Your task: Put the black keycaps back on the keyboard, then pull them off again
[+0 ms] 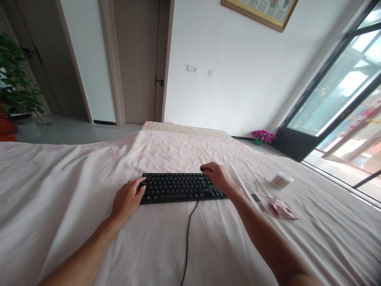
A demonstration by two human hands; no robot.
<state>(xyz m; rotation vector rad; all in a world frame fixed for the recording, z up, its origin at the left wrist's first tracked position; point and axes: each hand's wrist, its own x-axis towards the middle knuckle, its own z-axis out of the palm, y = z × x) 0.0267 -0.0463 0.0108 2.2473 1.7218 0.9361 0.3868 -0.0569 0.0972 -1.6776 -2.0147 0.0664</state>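
A black keyboard lies flat on the pale pink floral cloth, its dark cable running toward me. My left hand grips the keyboard's left end, with thumb and fingers at its edge. Over the right part of the board is my right hand, fingers closed together in a pinch. At its fingertips shows a small dark piece, too small to name. The hand and wrist hide some keys on the right side.
To the right lie a white cylindrical container, a pink cloth pouch, a small dark block and thin sticks. The floral cloth has folds throughout. Beyond stand a door, a potted purple flower and a glass door.
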